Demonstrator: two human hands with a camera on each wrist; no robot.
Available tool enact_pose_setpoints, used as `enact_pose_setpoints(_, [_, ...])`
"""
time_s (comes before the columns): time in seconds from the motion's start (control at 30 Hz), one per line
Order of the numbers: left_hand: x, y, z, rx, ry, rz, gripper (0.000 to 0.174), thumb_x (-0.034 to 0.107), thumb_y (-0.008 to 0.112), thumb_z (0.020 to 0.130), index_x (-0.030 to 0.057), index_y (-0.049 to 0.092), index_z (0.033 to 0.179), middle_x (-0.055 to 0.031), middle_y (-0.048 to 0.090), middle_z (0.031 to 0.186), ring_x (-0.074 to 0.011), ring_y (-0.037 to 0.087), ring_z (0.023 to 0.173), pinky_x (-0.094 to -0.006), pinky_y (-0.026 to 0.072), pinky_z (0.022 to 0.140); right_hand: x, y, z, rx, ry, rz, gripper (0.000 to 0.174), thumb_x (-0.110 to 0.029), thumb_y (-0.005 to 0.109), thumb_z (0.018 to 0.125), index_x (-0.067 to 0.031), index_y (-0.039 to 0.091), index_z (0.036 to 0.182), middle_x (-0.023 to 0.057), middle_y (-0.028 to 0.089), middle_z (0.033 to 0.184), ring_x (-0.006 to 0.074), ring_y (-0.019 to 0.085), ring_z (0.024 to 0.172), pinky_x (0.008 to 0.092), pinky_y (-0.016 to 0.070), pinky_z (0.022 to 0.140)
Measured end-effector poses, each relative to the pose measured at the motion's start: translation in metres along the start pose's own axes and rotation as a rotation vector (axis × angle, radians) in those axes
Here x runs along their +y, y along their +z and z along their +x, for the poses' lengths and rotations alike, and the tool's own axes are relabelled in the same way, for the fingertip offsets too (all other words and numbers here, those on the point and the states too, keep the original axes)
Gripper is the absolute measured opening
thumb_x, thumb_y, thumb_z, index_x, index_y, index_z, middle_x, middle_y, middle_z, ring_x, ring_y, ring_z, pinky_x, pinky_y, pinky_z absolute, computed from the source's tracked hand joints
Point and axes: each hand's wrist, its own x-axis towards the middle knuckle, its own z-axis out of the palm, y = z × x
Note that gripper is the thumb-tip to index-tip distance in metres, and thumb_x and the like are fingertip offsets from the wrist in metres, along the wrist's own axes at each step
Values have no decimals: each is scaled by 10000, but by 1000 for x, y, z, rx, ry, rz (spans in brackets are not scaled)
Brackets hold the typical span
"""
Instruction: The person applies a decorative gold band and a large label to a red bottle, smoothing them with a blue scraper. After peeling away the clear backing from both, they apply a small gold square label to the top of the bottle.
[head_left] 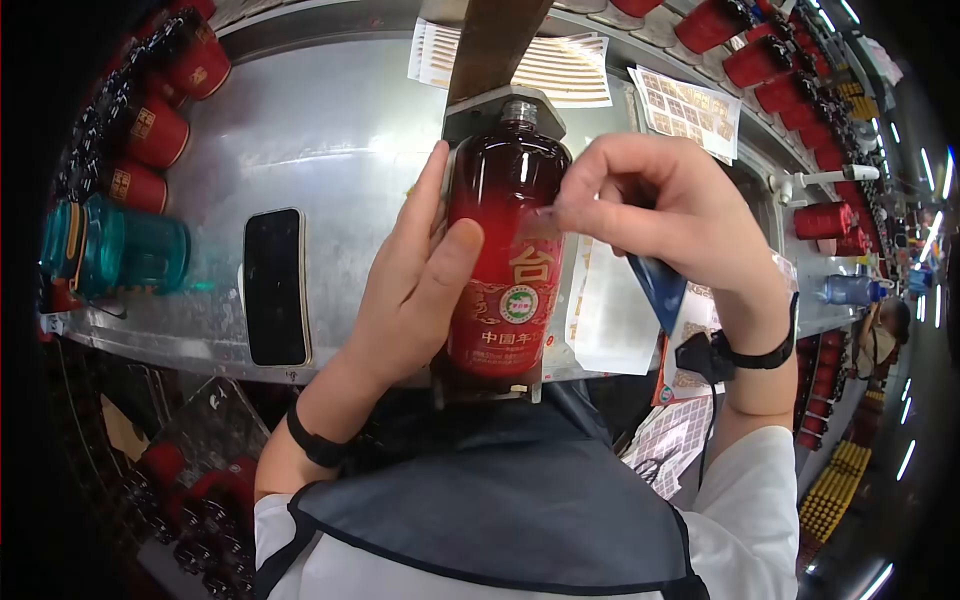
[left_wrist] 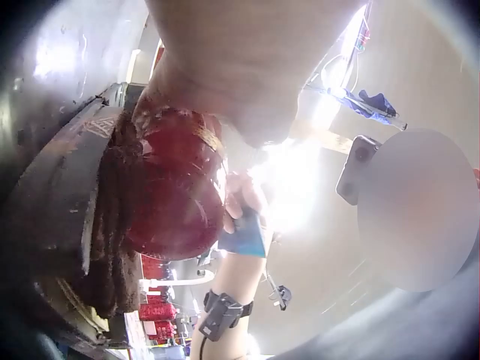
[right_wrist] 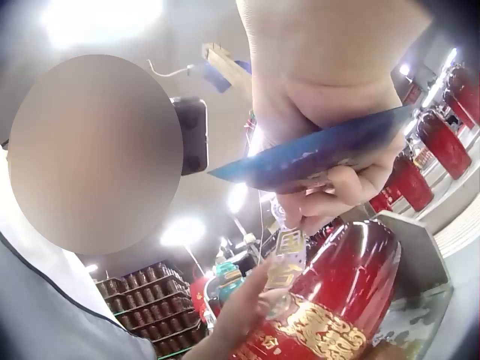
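Observation:
A glossy red bottle point(head_left: 505, 335) with gold lettering and a round green-and-white emblem lies tilted in a metal stand, neck away from the body. Along its left side rests my left hand point(head_left: 415, 285), fingers straight, thumb by the front. My right hand point(head_left: 680, 210) pinches a clear sticker point(head_left: 537, 222) over the upper front. Gold characters show on that sticker point(right_wrist: 289, 259) in the right wrist view. A blue flat triangular piece point(right_wrist: 315, 154) is also held against the right palm. Whether the sticker touches the glass, I cannot tell.
Left of the stand lie a black phone point(head_left: 274, 288) and a teal jug point(head_left: 150, 248). Sheets of labels point(head_left: 570, 70) are behind the stand, with more point(head_left: 690, 110) at the right. Red bottles point(head_left: 150, 130) line the left edge; others stand at the right.

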Motion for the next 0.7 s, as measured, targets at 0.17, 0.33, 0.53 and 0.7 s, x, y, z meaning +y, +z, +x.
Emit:
enact_pose_setpoints(0.17, [-6, 3, 2, -14, 46, 342, 983, 277, 768, 895, -119, 145, 1543, -247, 417, 1428, -296, 475, 1325, -381, 408, 1094, 1, 10, 6, 35, 40, -68, 83, -59, 729, 920, -13, 665, 947, -64, 610, 785, -16, 537, 702, 158, 398, 604])
enact_pose_setpoints(0.33, [-12, 5, 2, 7, 92, 390, 990, 277, 781, 884, -81, 150, 1558, -233, 457, 1356, -299, 515, 1262, -383, 441, 1054, 7, 18, 4, 197, -51, -105, 121, -142, 738, 887, -38, 678, 903, -49, 583, 678, 19, 494, 589, 210, 384, 522])
enact_pose_setpoints(0.53, [-12, 3, 3, 4, 109, 388, 1002, 278, 791, 880, -73, 147, 1562, -219, 464, 1333, -281, 525, 1243, -375, 455, 1035, 16, 21, 4, 238, -83, -28, 147, -156, 745, 896, -31, 668, 902, -42, 596, 699, 16, 501, 599, 201, 396, 534])
enact_pose_setpoints(0.7, [-14, 5, 3, 11, 105, 351, 1003, 262, 792, 877, -72, 142, 1564, -216, 458, 1334, -276, 526, 1241, -371, 457, 1035, 14, 22, 4, 243, -50, -42, 161, -167, 751, 896, -28, 670, 902, -43, 597, 700, 17, 507, 610, 203, 407, 544])
